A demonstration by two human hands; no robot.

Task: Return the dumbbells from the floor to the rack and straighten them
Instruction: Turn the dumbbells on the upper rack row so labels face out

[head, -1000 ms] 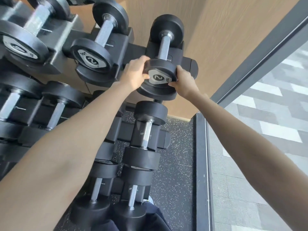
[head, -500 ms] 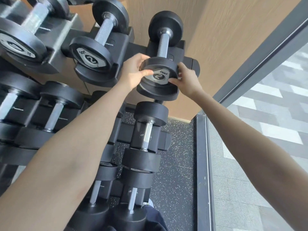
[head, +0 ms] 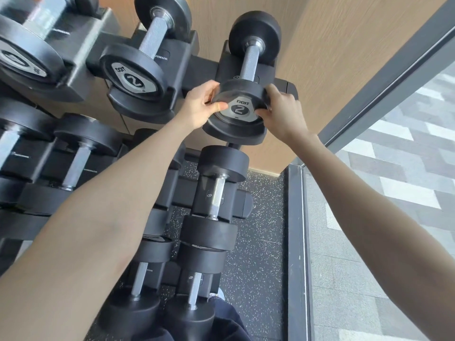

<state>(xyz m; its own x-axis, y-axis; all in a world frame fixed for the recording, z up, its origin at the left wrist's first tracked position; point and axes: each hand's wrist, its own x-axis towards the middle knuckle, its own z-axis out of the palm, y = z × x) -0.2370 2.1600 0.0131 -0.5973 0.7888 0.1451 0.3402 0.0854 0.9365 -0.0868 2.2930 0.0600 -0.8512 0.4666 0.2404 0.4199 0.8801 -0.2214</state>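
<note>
A small black dumbbell [head: 248,57] marked 2 lies in the rightmost cradle of the rack's top tier [head: 234,134]. My left hand [head: 199,107] grips the left rim of its near head, thumb on the grey end plate. My right hand [head: 280,112] grips the right rim of the same head, fingers curled round the edge. The number on the plate reads nearly upright. The chrome handle and far head point away toward the wooden wall.
A second dumbbell marked 2 [head: 138,70] sits one cradle to the left, larger ones [head: 24,57] beyond. Lower tiers hold more dumbbells [head: 216,190]. Speckled rubber floor [head: 258,242], a wooden wall [head: 332,57] and a glass partition frame [head: 298,242] on the right.
Both hands have rotated the near head of the small dumbbell, so the plate's number has turned from tilted to nearly upright. The camera has shifted slightly.
</note>
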